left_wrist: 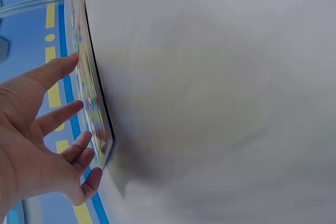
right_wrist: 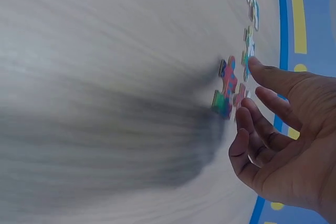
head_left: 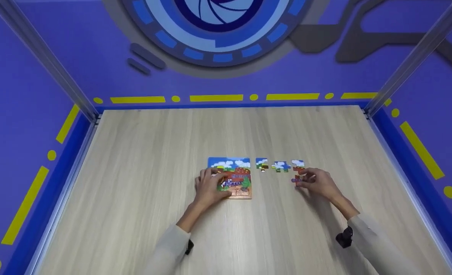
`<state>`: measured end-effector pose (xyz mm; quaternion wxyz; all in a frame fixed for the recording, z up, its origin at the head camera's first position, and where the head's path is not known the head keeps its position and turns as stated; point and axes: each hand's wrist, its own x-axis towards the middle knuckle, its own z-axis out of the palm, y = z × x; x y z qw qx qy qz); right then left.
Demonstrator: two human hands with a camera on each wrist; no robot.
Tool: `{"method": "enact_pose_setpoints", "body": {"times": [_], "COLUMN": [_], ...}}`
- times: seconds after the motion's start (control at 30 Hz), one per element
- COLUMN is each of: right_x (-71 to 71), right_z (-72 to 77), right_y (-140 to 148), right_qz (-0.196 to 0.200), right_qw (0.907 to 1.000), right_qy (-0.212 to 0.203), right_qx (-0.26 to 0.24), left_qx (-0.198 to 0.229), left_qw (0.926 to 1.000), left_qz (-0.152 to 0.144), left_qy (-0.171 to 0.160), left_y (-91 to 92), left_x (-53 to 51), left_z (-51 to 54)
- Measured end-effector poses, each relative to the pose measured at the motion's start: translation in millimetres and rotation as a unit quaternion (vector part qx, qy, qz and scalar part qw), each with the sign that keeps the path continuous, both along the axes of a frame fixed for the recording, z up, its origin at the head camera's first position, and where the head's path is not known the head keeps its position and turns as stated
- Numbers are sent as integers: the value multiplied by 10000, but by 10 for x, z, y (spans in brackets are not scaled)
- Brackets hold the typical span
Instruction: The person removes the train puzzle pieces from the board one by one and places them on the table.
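Note:
A colourful jigsaw picture in a flat frame (head_left: 242, 177) (left_wrist: 89, 77) lies on the table. My left hand (head_left: 210, 187) (left_wrist: 37, 135) is over its left side, fingers spread, fingertips at the picture and its lower edge. To the right, my right hand (head_left: 319, 184) (right_wrist: 294, 129) has its thumb and fingers around a red, blue and green loose piece (head_left: 297, 180) (right_wrist: 226, 90); the fingers look parted, and firm contact is not visible. Just beyond that piece lies another with a cloud and red area (head_left: 297, 163) (right_wrist: 241, 95).
Two more loose pieces, one with clouds (head_left: 281, 165) and one at the left of the row (head_left: 262, 164), lie between the picture and my right hand. The wooden table (head_left: 153, 145) meets blue walls (head_left: 226, 88) at the back and sides.

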<state>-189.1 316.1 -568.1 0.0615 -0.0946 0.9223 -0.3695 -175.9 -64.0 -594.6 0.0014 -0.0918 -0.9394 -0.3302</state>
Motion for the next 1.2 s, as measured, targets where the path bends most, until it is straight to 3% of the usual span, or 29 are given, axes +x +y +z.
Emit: {"method": "enact_pose_setpoints", "body": {"times": [0.27, 0.47, 0.63, 1.03, 1.2], "right_x": [-5, -37, -64, -110, -160], "right_z": [-20, 6, 31, -91, -62], "right_y": [-253, -425, -579, -1041, -1228], "right_qz": [444, 705, 806, 1111, 1075], "right_qw": [9986, 9971, 9964, 9928, 9929], "right_qy": [297, 281, 245, -127, -304], "right_qx": [-24, -87, -38, -420, -407], "left_qx": [51, 179, 102, 87, -24], "left_qw": [9999, 9996, 9997, 9998, 9999], "left_qz": [29, 111, 17, 62, 78], "left_qy": [104, 165, 200, 165, 97], "left_y": [-144, -203, -207, -244, -212], "left_x": [41, 42, 32, 43, 19], "left_z": [-33, -67, -89, -99, -100]}}
